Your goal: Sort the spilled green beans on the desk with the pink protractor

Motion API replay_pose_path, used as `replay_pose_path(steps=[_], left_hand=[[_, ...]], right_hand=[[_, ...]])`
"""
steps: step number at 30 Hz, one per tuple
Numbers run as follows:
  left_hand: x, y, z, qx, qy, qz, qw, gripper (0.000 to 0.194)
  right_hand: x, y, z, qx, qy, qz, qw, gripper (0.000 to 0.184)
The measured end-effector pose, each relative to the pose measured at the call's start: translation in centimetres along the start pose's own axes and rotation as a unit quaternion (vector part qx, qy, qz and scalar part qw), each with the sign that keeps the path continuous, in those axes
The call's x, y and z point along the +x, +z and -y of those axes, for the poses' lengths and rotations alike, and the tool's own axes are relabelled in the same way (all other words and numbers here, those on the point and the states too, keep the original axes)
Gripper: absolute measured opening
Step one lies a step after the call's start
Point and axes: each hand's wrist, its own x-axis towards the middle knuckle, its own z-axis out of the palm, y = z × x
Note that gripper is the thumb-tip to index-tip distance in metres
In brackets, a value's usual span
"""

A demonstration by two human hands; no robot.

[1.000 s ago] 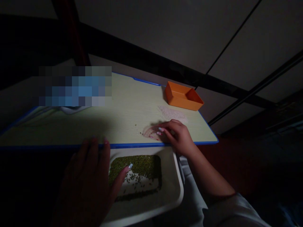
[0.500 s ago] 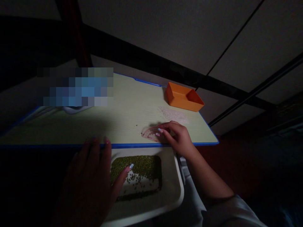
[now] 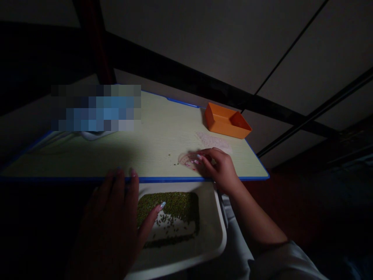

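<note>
My right hand pinches a clear, round-edged plastic piece with pink marks, which looks like a protractor. It lies low over the table near the front edge; the fingers hide its right part. A few dark green beans are scattered just left of it. My left hand is open in shadow, its fingers spread towards the table's blue edge and its thumb reaching over the white tray. Inside the tray are many small green beans, thickest at the far side, with a bare patch in the middle.
An orange box stands at the table's far right corner. In front of it is a pale patch of fine grains. A blurred-out blue item sits at the far left of the pale table, above a white object with cables.
The plastic piece swung a little left over the loose beans, then back right, so they show beside it again. My left hand has hardly moved.
</note>
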Motion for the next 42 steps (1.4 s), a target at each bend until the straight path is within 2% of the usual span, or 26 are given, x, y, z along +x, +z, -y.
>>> replay_pose_path(steps=[12, 21, 24, 30, 34, 42], left_hand=[[0.1, 0.1, -0.1, 0.002, -0.001, 0.001, 1.0, 0.088], [0.2, 0.0, -0.2, 0.017, -0.007, 0.019, 1.0, 0.085], [0.1, 0.0, -0.1, 0.013, -0.01, 0.007, 1.0, 0.086], [-0.1, 0.1, -0.1, 0.008, -0.002, -0.001, 1.0, 0.09], [-0.1, 0.2, 0.0, 0.015, 0.005, -0.005, 1.0, 0.091], [-0.1, 0.2, 0.1, 0.012, -0.007, -0.006, 1.0, 0.091]], right_hand=[[-0.1, -0.3, 0.3, 0.042, -0.005, 0.045, 0.998, 0.016], [-0.1, -0.3, 0.9, 0.062, -0.041, 0.073, 0.995, 0.016], [-0.1, -0.3, 1.1, 0.078, -0.045, 0.08, 0.993, 0.016], [-0.2, -0.4, 1.0, 0.091, -0.012, 0.047, 0.995, 0.015], [-0.2, -0.2, 1.1, 0.074, -0.015, 0.052, 0.996, 0.016], [-0.2, 0.5, 0.8, -0.01, -0.022, 0.008, 1.0, 0.016]])
